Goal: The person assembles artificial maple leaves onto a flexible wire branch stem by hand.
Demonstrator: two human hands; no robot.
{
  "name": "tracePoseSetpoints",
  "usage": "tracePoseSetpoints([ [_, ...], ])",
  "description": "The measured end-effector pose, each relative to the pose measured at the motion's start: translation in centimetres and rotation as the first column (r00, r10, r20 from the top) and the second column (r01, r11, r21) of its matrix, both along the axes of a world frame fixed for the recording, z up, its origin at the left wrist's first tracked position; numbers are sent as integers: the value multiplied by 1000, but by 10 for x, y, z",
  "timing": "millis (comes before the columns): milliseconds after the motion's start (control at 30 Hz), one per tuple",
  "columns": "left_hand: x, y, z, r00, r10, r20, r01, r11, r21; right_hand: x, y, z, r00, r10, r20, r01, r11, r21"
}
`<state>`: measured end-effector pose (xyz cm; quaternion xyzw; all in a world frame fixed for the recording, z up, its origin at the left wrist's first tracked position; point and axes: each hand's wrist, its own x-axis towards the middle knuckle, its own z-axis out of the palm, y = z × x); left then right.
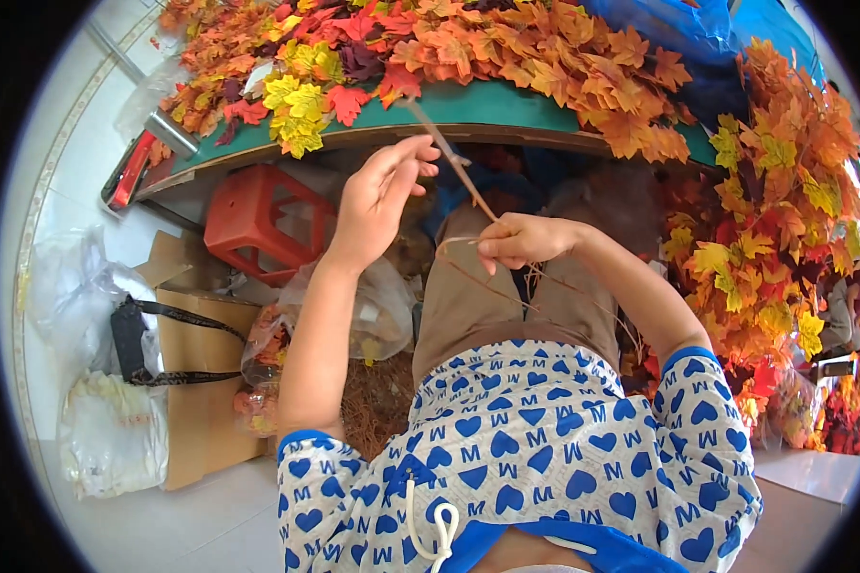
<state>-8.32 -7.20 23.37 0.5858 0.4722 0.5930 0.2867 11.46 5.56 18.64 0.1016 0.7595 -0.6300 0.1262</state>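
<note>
My right hand [530,239] is closed around a brown branch stem [468,181] above my lap. The thicker end of the stem slants up and left toward the table edge and is smeared by motion. Thin bare twigs trail below that hand over my trousers. Just left of the stem, my left hand [377,205] is raised with its fingers loosely bent and apart, holding nothing; its fingertips come close to the stem, and I cannot tell if they touch. Artificial maple leaves [449,43] in orange, red and yellow are heaped on the green table [382,115] beyond both hands.
Under the table's left side stands a red plastic stool [248,215]. A cardboard box [205,382], a clear plastic bag [377,310] and a white bag [115,435] lie at the left. More leaf clusters [774,248] hang at the right. Blue plastic [678,29] sits at the far right.
</note>
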Motion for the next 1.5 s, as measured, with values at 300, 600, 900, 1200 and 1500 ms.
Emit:
tracePoseSetpoints([
  [300, -8, -33, 5, 793, -374, 482, 563, 752, -342, -30, 40, -21, 941, -55, -335, 295, 619, 728],
  [600, 15, -72, -75, 504, 169, 847, 481, 759, -438, -94, 22, -39, 414, -100, -905, 822, 468, 324],
  [900, 47, -78, -45, 727, -38, 686, 235, 952, -196, -138, -38, 40, 495, 379, -782, 230, 811, 539],
  [1200, 57, 23, -21, 679, 152, 718, 62, 963, -262, -74, 198, 96, 636, -273, -722, 761, 63, 646],
  [1500, 48, 76, -18, 544, -165, 823, 271, 963, 14, -126, 229, 84, 719, 27, -695, 669, 243, 702],
])
